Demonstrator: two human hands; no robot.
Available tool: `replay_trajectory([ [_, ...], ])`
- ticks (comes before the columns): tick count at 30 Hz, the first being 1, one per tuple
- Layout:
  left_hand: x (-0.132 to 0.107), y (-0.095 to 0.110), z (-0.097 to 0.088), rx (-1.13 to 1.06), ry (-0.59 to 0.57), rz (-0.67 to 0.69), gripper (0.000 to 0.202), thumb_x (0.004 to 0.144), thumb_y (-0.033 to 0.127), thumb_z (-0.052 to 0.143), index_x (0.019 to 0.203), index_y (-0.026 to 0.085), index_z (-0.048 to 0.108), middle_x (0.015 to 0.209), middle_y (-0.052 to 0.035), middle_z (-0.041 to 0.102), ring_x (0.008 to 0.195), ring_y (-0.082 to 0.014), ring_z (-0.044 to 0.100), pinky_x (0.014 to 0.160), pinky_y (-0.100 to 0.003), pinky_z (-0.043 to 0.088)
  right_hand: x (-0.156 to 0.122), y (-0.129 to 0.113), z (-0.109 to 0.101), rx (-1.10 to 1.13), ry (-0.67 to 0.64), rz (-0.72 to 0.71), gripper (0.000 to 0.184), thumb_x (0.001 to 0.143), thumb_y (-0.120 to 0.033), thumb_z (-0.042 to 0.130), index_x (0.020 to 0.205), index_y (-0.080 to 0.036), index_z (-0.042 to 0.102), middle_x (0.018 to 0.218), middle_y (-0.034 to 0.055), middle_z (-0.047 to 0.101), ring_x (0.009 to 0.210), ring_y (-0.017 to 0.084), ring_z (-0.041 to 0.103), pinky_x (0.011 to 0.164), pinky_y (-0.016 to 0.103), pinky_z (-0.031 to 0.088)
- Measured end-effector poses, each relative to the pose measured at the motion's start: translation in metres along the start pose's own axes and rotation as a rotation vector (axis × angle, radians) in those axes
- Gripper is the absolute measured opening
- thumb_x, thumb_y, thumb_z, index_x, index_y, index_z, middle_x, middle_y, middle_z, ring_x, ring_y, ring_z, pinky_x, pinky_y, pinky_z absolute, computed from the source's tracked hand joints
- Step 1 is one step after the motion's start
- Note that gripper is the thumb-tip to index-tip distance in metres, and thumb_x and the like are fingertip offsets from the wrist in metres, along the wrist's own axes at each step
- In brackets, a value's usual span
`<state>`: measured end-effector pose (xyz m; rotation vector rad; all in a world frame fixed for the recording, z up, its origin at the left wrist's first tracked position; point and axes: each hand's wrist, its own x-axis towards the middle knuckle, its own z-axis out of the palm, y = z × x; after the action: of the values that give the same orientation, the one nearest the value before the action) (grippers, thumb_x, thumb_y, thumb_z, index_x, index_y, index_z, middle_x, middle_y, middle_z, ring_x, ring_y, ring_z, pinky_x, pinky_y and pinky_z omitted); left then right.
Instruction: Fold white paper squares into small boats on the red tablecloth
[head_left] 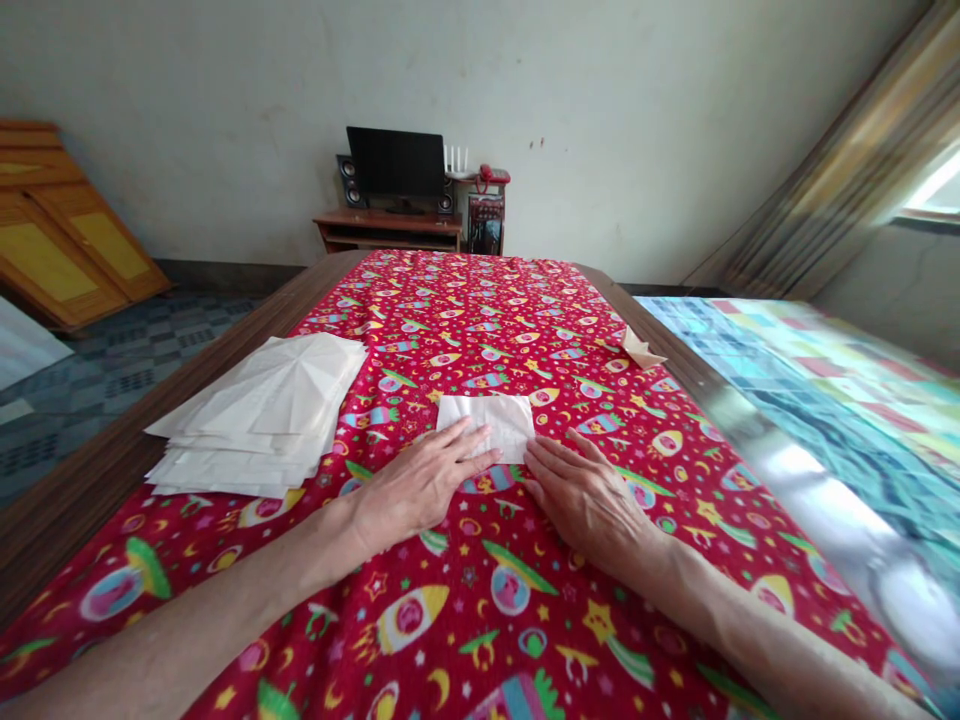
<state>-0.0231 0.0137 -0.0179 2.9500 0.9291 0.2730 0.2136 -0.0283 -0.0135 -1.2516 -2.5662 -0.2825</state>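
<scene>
A small folded sheet of white paper (506,420) lies flat on the red patterned cloth (480,560) in front of me. My left hand (427,470) rests on the paper's left part, fingers stretched out across it. At the paper's right edge is my right hand (589,490), its fingers extended, with the fingertips touching the edge and the rest on the cloth. Neither hand grasps anything. Left of them, a stack of creased paper sheets (270,400) sits on the cloth. A folded paper piece (641,350) with pointed ends stands near the cloth's right edge.
The cloth covers a brown wooden table (292,290). Beyond its far end stands a desk (390,222) with a monitor (397,163), speakers and a red telephone (489,176). A bed with a colourful cover (840,390) is on the right, a wooden cabinet (71,230) on the left.
</scene>
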Motion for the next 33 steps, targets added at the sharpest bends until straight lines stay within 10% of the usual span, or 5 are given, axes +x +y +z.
replay_trajectory([
  [20, 0.001, 0.0, -0.002, 0.015, -0.016, 0.006, 0.061, 0.082, 0.002, 0.038, 0.138, 0.023, 0.043, 0.148, -0.0061, 0.037, 0.139, -0.0238, 0.029, 0.112, -0.038, 0.031, 0.029, 0.037, 0.016, 0.125, -0.111, -0.028, 0.05, 0.1, -0.033, 0.026, 0.137, -0.003, 0.042, 0.145, 0.0192, 0.037, 0.137, 0.026, 0.029, 0.112, 0.046, 0.03],
  [33, -0.013, -0.004, -0.01, 0.059, 0.004, 0.09, 0.046, 0.09, 0.017, 0.043, 0.136, 0.016, 0.047, 0.147, -0.0085, 0.039, 0.139, -0.0218, 0.03, 0.115, -0.038, 0.028, 0.009, 0.015, 0.005, 0.148, -0.172, -0.117, 0.057, 0.099, -0.043, 0.028, 0.143, -0.006, 0.035, 0.147, 0.0171, 0.032, 0.138, 0.027, 0.027, 0.113, 0.048, 0.027],
])
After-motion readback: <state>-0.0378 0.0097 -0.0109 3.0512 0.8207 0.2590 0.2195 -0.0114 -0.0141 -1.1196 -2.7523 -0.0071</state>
